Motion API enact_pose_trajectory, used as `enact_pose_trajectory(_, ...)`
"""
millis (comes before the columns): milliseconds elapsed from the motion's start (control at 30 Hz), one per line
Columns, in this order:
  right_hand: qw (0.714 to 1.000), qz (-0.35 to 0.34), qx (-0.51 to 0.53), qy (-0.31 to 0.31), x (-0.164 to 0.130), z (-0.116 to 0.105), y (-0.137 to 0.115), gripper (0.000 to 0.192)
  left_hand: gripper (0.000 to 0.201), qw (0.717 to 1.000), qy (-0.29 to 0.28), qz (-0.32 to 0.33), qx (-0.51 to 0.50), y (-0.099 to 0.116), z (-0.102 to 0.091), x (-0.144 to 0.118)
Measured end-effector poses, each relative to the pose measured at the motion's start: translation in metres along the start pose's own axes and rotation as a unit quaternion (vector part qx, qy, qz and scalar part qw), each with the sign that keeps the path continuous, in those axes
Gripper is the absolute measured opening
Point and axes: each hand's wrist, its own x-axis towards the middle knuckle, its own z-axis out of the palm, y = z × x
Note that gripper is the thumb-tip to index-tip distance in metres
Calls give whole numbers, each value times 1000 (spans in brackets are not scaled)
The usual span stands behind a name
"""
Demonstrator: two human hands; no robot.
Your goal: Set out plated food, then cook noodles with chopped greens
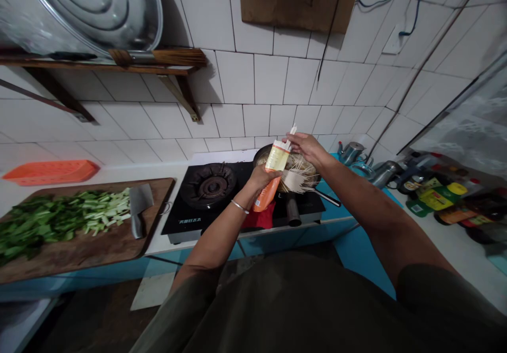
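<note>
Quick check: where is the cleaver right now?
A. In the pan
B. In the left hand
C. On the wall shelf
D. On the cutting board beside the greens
D: the cleaver lies flat on the cutting board, right of the chopped greens; the left hand grips a noodle packet.

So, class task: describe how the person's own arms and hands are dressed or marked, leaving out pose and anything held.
Both forearms are bare. The left hand has a thin silver bangle at the wrist. The right hand wears nothing visible. Short dark olive sleeves cover the upper arms.
</note>
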Motion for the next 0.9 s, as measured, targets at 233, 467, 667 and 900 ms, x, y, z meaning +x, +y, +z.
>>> enact_pose_trajectory(233,998,17,-6,66,19,-4,-21,12,64,1000,-1,-13,-1,7,0,-8)
enact_pose_trajectory(467,985,-46,-31,164,64,-61,-77,23,61,998,29,-30,57,-6,-29,-10)
enact_pose_trajectory(667,968,-53,-66,235,84,-122,-77,17,59,998,56,-28,16,-14,-51,-12)
enact_pose_trajectory(900,969,29,-79,234,77,-91,4,11,65,996,92,-11,-7,-14,-62,-21)
